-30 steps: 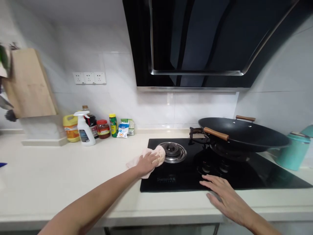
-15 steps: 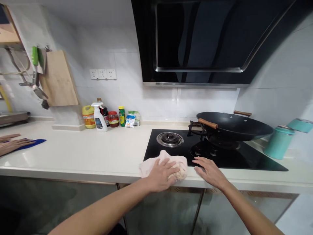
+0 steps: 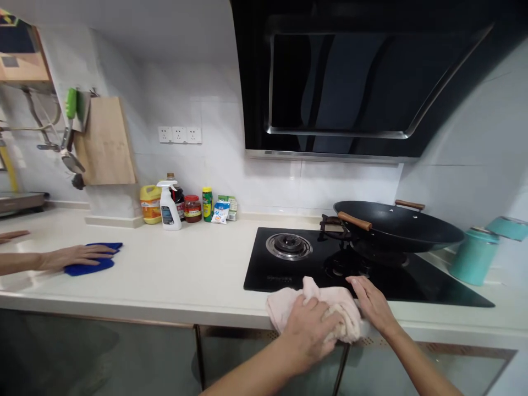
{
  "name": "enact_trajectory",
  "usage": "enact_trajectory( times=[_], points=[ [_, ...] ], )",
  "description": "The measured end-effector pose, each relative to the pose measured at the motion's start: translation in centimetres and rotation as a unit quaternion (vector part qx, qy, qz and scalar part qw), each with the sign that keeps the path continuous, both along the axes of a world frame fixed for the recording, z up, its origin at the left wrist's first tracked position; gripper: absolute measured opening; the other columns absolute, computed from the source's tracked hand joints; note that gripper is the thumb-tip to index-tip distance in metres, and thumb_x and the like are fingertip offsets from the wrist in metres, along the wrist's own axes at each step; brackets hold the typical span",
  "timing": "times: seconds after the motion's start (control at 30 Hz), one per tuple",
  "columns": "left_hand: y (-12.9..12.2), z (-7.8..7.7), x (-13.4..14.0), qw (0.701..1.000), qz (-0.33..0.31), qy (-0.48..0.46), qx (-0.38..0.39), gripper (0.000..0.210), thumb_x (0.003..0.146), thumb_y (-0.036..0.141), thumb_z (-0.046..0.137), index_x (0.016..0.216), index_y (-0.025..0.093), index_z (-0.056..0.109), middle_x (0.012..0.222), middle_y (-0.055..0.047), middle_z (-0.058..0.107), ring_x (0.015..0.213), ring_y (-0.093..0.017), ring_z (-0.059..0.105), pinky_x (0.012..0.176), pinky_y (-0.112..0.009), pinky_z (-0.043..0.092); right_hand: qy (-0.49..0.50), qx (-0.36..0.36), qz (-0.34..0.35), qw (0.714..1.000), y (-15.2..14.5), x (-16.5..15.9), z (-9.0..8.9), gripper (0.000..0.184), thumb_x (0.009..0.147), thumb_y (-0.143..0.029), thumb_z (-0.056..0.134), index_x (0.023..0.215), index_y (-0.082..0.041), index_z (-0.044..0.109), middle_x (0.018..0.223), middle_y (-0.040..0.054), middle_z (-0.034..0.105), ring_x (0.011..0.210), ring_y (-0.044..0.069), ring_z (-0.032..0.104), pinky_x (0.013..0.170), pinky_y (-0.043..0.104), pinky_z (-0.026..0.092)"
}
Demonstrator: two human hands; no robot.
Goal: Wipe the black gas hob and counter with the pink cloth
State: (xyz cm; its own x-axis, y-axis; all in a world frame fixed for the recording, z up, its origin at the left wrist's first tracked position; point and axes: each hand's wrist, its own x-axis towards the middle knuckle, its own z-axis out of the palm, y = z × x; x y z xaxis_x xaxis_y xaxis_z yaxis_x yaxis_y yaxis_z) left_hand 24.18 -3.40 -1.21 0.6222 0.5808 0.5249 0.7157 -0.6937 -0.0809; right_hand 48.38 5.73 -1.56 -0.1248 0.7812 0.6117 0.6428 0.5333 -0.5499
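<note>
My left hand [image 3: 309, 330] is curled over a pale pink cloth [image 3: 282, 305], pressing it at the counter's front edge before the cooktop. The cloth is bunched, and part of it hangs over the edge. Just right of it, my right hand [image 3: 372, 303] is open with fingers stretched out, holding nothing, by the front rim of the black gas cooktop [image 3: 264, 269]. The bare left burner [image 3: 289, 246] lies beyond the cloth. A black wok [image 3: 396, 220] with wooden handles sits over the right burner.
At the left, another person's hand [image 3: 78, 257] lies on a blue cloth [image 3: 93, 268] on the white counter [image 3: 185, 275]. A spray bottle [image 3: 169, 206], jars and packets line the wall. A teal canister [image 3: 474, 256] stands far right; the range hood [image 3: 338, 88] overhangs the cooktop.
My left hand and the pink cloth have slid right along the counter edge. My right hand has shifted slightly right. The other person's hand has moved right with the blue cloth.
</note>
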Motion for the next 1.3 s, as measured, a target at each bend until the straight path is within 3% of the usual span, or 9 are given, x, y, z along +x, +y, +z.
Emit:
enact_trajectory(
  times=[0.13, 0.37, 0.43, 0.53, 0.73, 0.83, 1.07, 1.2, 1.3],
  points=[
    [-1.2, 0.0, -6.3, 0.999, 0.054, 0.000, 0.002, 0.050, 0.086, 0.038, 0.068, 0.133, 0.031, 0.053, 0.126, -0.006, 0.065, 0.110, -0.026, 0.059, 0.096, -0.045, 0.041, -0.041, -0.025, 0.004, 0.999, 0.0, 0.0, 0.2, 0.048, 0.098, -0.060, 0.039, 0.091, -0.026, 0.072, 0.100, 0.0059, 0.072, 0.100, 0.025, 0.065, 0.094, 0.040, 0.050],
    [-4.3, -0.6, -21.0, 0.974, 0.223, 0.013, 0.037, 0.056, 0.083, 0.045, 0.068, 0.135, 0.027, 0.061, 0.146, -0.014, 0.056, 0.129, -0.034, 0.054, 0.106, -0.046, 0.042, -0.074, -0.024, 0.020, 0.997, -0.2, -0.1, 0.1, 0.045, 0.099, -0.058, 0.041, 0.087, -0.026, 0.071, 0.098, 0.0060, 0.071, 0.097, 0.025, 0.062, 0.094, 0.043, 0.047],
    [-5.1, -0.2, -23.9, 0.951, 0.306, 0.017, 0.038, 0.054, 0.076, 0.050, 0.073, 0.127, 0.035, 0.068, 0.149, -0.011, 0.055, 0.138, -0.040, 0.045, 0.110, -0.052, 0.038, -0.063, -0.026, 0.024, 0.997, -0.4, -0.3, 0.3, 0.044, 0.099, -0.056, 0.042, 0.086, -0.026, 0.071, 0.096, 0.0054, 0.071, 0.096, 0.025, 0.063, 0.093, 0.042, 0.047],
    [-5.8, 0.2, -25.6, 0.925, 0.378, 0.023, 0.025, 0.053, 0.073, 0.050, 0.073, 0.125, 0.040, 0.069, 0.140, -0.008, 0.062, 0.132, -0.040, 0.051, 0.107, -0.056, 0.039, -0.006, -0.024, 0.037, 0.999, -0.7, -0.3, 0.7, 0.044, 0.100, -0.055, 0.042, 0.087, -0.025, 0.072, 0.096, 0.0052, 0.071, 0.095, 0.023, 0.064, 0.089, 0.038, 0.048],
    [-5.3, -0.1, -22.4, 0.912, 0.406, 0.015, 0.044, 0.052, 0.073, 0.043, 0.069, 0.124, 0.032, 0.070, 0.136, -0.011, 0.064, 0.126, -0.041, 0.052, 0.100, -0.057, 0.041, 0.215, 0.015, -0.008, 0.976, -1.8, 1.1, 0.6, 0.046, 0.099, -0.057, 0.043, 0.088, -0.021, 0.070, 0.097, 0.0073, 0.070, 0.099, 0.024, 0.064, 0.090, 0.035, 0.049],
    [-4.7, -0.6, -19.4, 0.922, 0.385, 0.016, 0.029, 0.055, 0.071, 0.042, 0.072, 0.125, 0.034, 0.069, 0.139, -0.010, 0.063, 0.129, -0.042, 0.050, 0.101, -0.058, 0.039, 0.242, 0.016, -0.030, 0.970, -3.6, 1.2, 0.7, 0.042, 0.099, -0.054, 0.046, 0.088, -0.021, 0.070, 0.100, 0.0081, 0.068, 0.101, 0.024, 0.062, 0.090, 0.035, 0.049],
    [-2.2, -1.7, -8.7, 0.967, 0.252, -0.001, -0.047, 0.054, 0.078, 0.043, 0.076, 0.130, 0.036, 0.063, 0.142, -0.013, 0.059, 0.130, -0.045, 0.050, 0.103, -0.069, 0.038, 0.003, 0.040, 0.156, 0.987, -10.3, -5.3, 4.6, 0.023, 0.099, -0.038, 0.054, 0.113, -0.028, 0.068, 0.125, 0.0073, 0.063, 0.119, 0.025, 0.055, 0.104, 0.041, 0.044],
    [-0.1, -1.5, -2.8, 0.990, 0.123, -0.008, -0.068, 0.032, 0.095, 0.039, 0.063, 0.125, 0.028, 0.063, 0.137, -0.011, 0.060, 0.119, -0.027, 0.059, 0.099, -0.050, 0.053, -0.152, 0.000, 0.233, 0.960, -11.2, -8.2, 4.4, 0.053, 0.093, -0.046, 0.064, 0.142, -0.031, 0.051, 0.141, 0.0068, 0.056, 0.131, 0.027, 0.047, 0.115, 0.047, 0.035],
    [0.5, -1.0, -0.7, 0.995, 0.081, -0.004, -0.061, 0.035, 0.097, 0.039, 0.062, 0.128, 0.024, 0.061, 0.137, -0.010, 0.059, 0.118, -0.024, 0.060, 0.100, -0.047, 0.054, -0.162, -0.062, 0.169, 0.970, -10.2, -7.7, 2.3, 0.076, 0.090, -0.058, 0.064, 0.154, -0.028, 0.038, 0.152, 0.0104, 0.046, 0.140, 0.030, 0.039, 0.119, 0.051, 0.030]
  ],
)
